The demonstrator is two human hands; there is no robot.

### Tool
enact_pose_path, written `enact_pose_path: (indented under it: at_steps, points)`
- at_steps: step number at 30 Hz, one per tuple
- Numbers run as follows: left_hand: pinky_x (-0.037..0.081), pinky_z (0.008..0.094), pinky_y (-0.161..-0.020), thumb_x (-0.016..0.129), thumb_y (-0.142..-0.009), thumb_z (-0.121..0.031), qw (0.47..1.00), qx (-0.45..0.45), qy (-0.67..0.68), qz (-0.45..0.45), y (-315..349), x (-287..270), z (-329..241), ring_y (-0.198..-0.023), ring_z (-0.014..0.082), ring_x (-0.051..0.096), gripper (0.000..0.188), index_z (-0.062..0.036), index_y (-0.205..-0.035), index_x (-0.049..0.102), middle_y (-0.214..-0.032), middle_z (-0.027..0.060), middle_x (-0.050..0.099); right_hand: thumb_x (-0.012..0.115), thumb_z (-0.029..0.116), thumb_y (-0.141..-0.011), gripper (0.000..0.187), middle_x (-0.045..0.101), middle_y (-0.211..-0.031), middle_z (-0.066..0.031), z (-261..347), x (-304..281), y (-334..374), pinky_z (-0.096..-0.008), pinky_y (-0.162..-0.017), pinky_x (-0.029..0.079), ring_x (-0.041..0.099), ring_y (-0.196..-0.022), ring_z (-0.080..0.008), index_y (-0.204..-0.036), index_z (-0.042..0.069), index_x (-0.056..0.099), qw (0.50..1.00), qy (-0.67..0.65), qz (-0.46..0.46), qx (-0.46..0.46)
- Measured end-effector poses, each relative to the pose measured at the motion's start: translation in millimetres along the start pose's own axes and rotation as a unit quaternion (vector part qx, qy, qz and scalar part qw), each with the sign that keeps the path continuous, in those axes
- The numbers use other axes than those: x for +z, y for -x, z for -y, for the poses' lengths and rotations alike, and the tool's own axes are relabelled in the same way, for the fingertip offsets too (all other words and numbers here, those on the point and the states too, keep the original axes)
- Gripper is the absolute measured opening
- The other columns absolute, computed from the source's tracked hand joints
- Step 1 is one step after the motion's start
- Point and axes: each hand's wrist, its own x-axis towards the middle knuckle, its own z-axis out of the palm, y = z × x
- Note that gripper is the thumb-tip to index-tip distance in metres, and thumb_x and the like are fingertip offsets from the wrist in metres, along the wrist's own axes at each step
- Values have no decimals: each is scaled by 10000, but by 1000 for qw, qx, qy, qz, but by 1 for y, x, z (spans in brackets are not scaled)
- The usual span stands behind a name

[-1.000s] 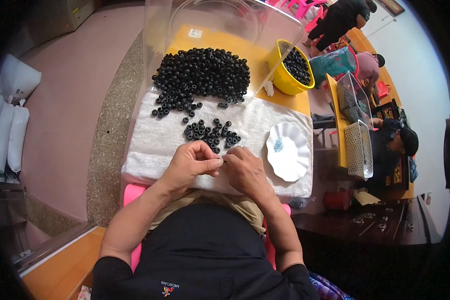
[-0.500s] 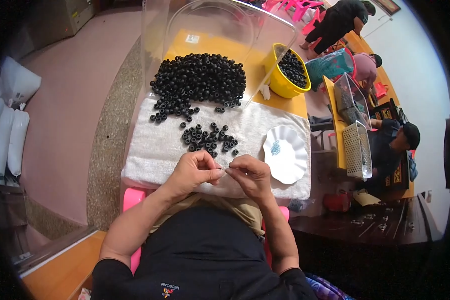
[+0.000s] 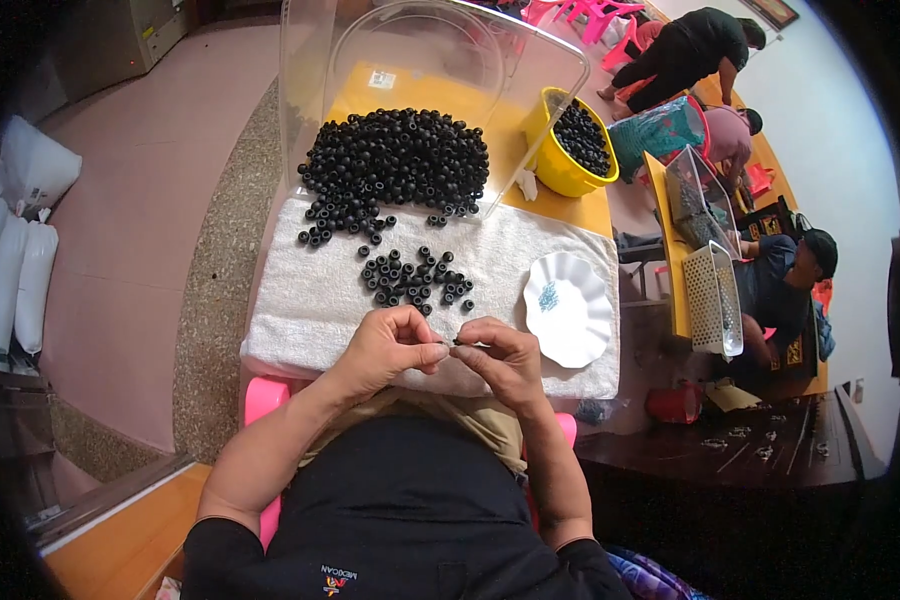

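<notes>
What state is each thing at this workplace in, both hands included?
Left hand: thumb and fingers pinched together.
Right hand: pinching a small dark piece, too small to identify.
Clear plastic box: opening toward the hands.
White rectangular cloth: spread out.
Black round pieces with holes: heaped in the box, others loose on the cloth.
Yellow plastic bowl: upright, holding many black pieces.
White scalloped plate: flat, holding small blue bits.

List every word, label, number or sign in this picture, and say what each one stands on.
Black shirt: small pale lettering beside a coloured emblem; wording withheld.
Clear container: white label on or behind it, too small to read.
White bag at left: dark marks, too small to read.
Black beads: no lettering visible.
</notes>
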Motion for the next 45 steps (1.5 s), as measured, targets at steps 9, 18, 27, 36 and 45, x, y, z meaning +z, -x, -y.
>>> enact_pose_path:
  at_steps: [9, 18, 27, 36, 45]
  points:
    - [540, 246, -660, 730, -819, -19, 1000, 4, -9, 19, 1, 3, 2, -713, 112, 642, 132, -22, -865, 607, -808, 53, 661, 687, -81, -821, 150, 642, -976, -104, 5, -2, 3, -264, -805, 496, 611, -924, -162, -967, -42, 691, 997, -45, 23, 56]
    - [535, 246, -669, 717, -826, -14, 998, -16, -1, 54, 3, 7, 1, -714, 111, 643, 110, -2, -897, 635, -809, 50, 666, 672, -36, -854, 129, 641, -984, -80, 12, -9, 3, -258, -812, 495, 612, -911, -139, -982, -49, 677, 982, -116, 87, 118]
    - [526, 245, -698, 706, -826, 4, 997, -24, -40, 60, 3, 7, 1, -758, 102, 634, 135, 15, -939, 632, -843, 45, 661, 668, -13, -869, 119, 653, -968, -56, 13, -9, 4, -247, -799, 508, 622, -892, -118, -982, -51, 664, 978, -130, 87, 137]
    - [500, 205, -688, 722, -786, 55, 995, -17, -69, 70, 1, 4, 2, -783, 58, 594, 253, -41, -931, 538, -877, 10, 615, 675, -30, -853, 155, 648, -941, -65, 19, -10, 1, -246, -805, 491, 612, -907, -129, -1008, -34, 683, 987, -41, 118, 103]
    - [512, 214, -669, 732, -795, 36, 995, -37, -47, 77, 2, 4, -1, -748, 70, 608, 234, -36, -902, 537, -831, 21, 624, 651, -25, -856, 183, 638, -968, -122, 28, -6, -3, -317, -779, 496, 631, -868, -243, -1035, 10, 672, 978, 147, 143, -28]
